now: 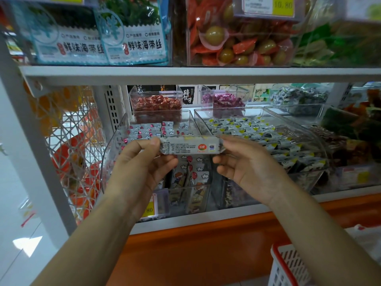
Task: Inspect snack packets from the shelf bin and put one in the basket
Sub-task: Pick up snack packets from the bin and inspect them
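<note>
Now the clear shelf bin [115, 141] holds cloud-printed packets [148, 131], and the red-rimmed basket [285, 265] waits well below this bin, to its right. Before the bin's front, the left hand [140, 164] and right hand [247, 164] each pinch one end of the long snack packet [191, 146], held level with its long axis left-right; the right hand seems nearer the basket.
</note>
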A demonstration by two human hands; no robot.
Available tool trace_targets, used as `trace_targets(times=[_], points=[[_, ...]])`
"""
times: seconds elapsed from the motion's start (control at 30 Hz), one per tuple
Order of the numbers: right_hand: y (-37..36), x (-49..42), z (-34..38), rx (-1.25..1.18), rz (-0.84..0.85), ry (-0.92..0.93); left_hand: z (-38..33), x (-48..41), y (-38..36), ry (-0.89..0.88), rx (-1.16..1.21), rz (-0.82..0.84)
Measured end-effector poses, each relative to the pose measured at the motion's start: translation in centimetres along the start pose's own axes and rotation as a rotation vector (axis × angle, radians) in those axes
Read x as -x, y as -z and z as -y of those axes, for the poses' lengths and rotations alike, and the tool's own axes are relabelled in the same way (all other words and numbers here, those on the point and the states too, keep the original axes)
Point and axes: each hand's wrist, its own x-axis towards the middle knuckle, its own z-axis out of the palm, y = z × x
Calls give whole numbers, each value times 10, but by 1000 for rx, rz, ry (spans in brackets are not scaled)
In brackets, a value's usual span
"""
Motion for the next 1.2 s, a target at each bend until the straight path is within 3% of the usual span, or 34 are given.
trace_targets(times=[0.27, 0.47, 0.97, 1.2], points=[[7, 0, 0, 166, -44, 161, -2, -5, 3, 78, -44, 86], [5, 0, 0, 212, -41, 248, -2, -2, 1, 27, -93, 125], [4, -4, -5, 207, -203, 230, 0, 1, -3, -12, -241, 105], [4, 0, -1, 105, -209, 157, 3, 2, -3, -104, -457, 120]])
